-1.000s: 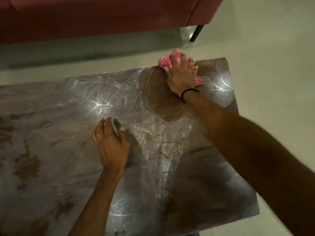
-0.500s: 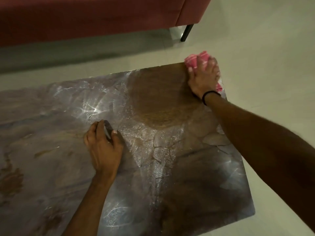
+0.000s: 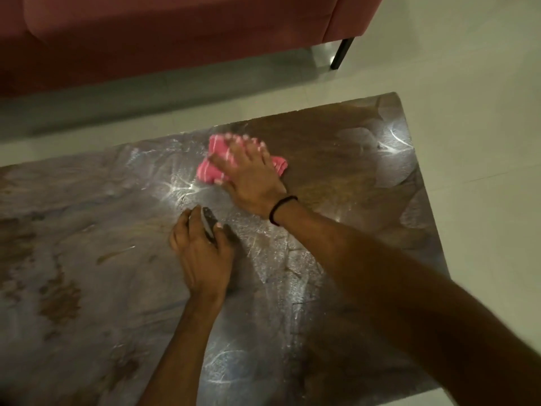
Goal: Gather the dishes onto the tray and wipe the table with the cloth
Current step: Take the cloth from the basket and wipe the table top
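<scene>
One cloth (image 3: 209, 169), two bare hands, one worktop (image 3: 87, 259), one sofa (image 3: 175, 39). No dishes or tray are in view.

The right grip (image 3: 251, 174) lies palm down on the cloth with its fingers straight and spread, pressing it flat on the worktop rather than curling round it. The fingertips are blurred. A single black band (image 3: 282, 208) circles that wrist.

The left grip (image 3: 205, 253) rests on the worktop at about 6 o'clock from the cloth, near it but apart from it. Its fingers are bent and the thumb is drawn in. One dark narrow shape (image 3: 208, 222) shows between thumb and fingers. I cannot tell what it is, nor whether this grip is holding it or only lying closed beside it.

The cloth is pink with thin white stripes, bunched up. It pokes out from under the right grip at 9 o'clock and at 3 o'clock, and sits near the worktop's far edge.

The worktop is glossy mottled stone, grey and brown, with bright glare streaks and a duller brown patch from 1 to 3 o'clock of the cloth. Beyond it is a pale tiled floor (image 3: 468, 83). The red sofa runs across 12 o'clock, with one black leg (image 3: 341, 52) at 1 o'clock.
</scene>
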